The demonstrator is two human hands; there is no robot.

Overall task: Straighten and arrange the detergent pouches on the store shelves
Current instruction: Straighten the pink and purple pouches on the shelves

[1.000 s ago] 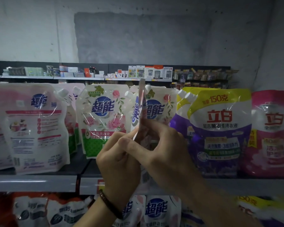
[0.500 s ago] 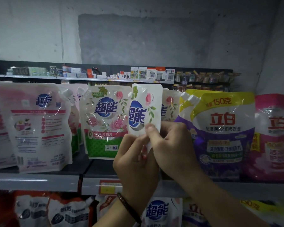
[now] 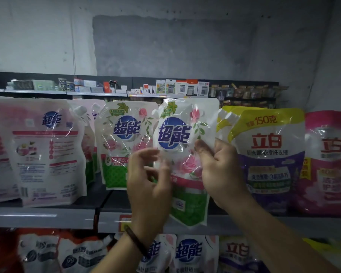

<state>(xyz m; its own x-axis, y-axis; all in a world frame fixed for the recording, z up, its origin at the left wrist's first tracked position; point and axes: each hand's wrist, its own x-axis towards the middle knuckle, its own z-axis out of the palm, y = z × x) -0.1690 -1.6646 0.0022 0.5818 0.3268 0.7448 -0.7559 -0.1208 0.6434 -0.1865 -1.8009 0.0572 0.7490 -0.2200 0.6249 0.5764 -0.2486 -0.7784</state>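
A white and green rose-print detergent pouch [image 3: 183,134] faces me, its bottom hanging just below the front edge of the grey shelf [image 3: 41,216]. My right hand [image 3: 219,170] grips its right side, thumb on the front. My left hand [image 3: 148,184] is blurred at the pouch's left edge, fingers loosely curled; whether it touches the pouch is unclear. A matching green pouch [image 3: 124,142] stands just left of it. Further left a pink-white pouch [image 3: 45,150] stands with its back label facing me.
A purple and yellow pouch [image 3: 268,154] and a magenta pouch [image 3: 331,162] stand to the right. More pouches [image 3: 189,253] fill the lower shelf. A far shelf [image 3: 98,93] carries small boxed goods below a grey wall.
The held pouch has turned from edge-on to fully facing me and shifted slightly right. My left hand has come away from its pinch and moved left.
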